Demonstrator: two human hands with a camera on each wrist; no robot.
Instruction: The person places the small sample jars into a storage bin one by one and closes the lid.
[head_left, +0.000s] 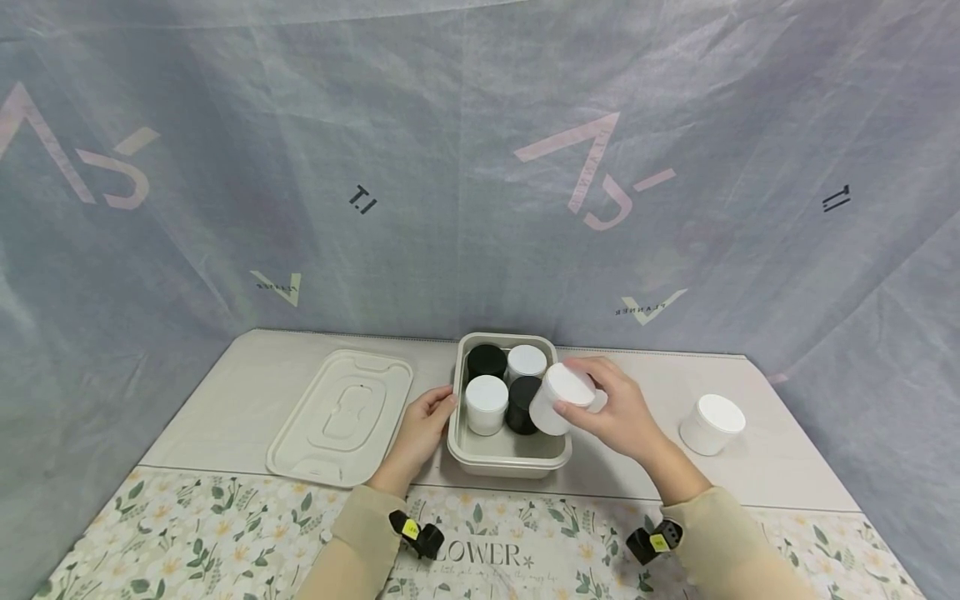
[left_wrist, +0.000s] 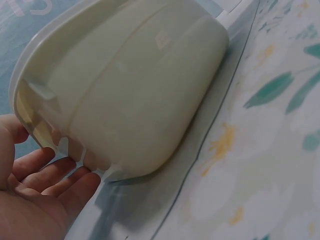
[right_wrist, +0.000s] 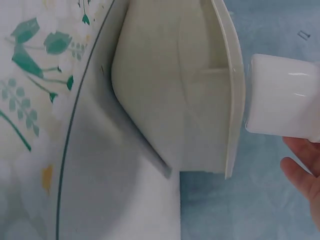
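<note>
My right hand point(head_left: 618, 412) grips a white lidded jar point(head_left: 557, 404), tilted above the right rim of a cream plastic bin point(head_left: 510, 462). In the right wrist view, the smooth bottom of this jar point(right_wrist: 280, 97) faces the bin's rim. Inside the bin stand two white jars, one at the front left point(head_left: 486, 406) and one at the back right point(head_left: 527, 362), with a black jar point(head_left: 487, 361) at the back left and another black jar point(head_left: 522, 407) at the front. Fingers loosely extended, my left hand point(head_left: 425, 425) touches the bin's left side; its fingertips point(left_wrist: 82, 187) lie against the wall.
A cream lid point(head_left: 341, 417) lies flat left of the bin. Another white jar point(head_left: 712, 425) stands at the right of the table. A floral cloth point(head_left: 225, 533) covers the near edge, and a grey sheet point(head_left: 450, 167) hangs behind and at both sides.
</note>
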